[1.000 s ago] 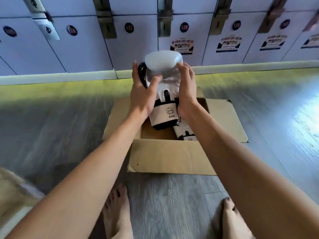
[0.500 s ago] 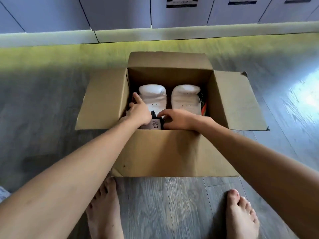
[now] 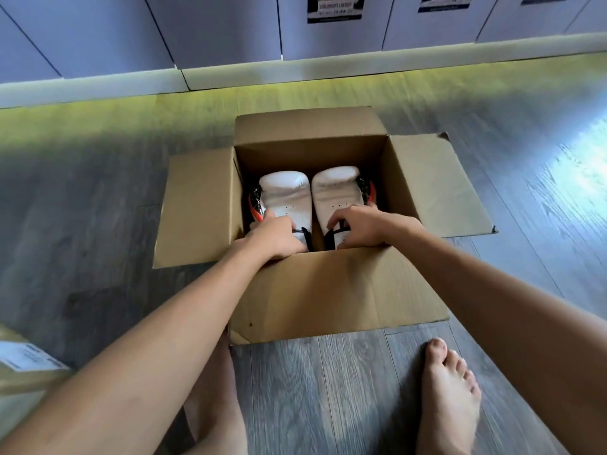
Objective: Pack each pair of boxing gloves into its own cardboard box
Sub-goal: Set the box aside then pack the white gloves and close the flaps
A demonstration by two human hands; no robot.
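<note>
Noted: left hand (image 3: 276,236) gripped left glove (image 3: 285,195) by the cuff, right hand (image 3: 359,224) gripped right glove (image 3: 335,192); skewed seating might have fouled the box (image 3: 328,290) flaps.

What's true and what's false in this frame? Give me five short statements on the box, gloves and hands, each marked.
1. Both the left glove and the right glove are inside the cardboard box. True.
2. The box is closed. False: its flaps are spread open.
3. The left hand is on the near end of the left glove. True.
4. The right hand holds a roll of tape. False: its fingers are curled on the near end of the right glove.
5. The gloves are stacked one on the other. False: they lie side by side.
</note>
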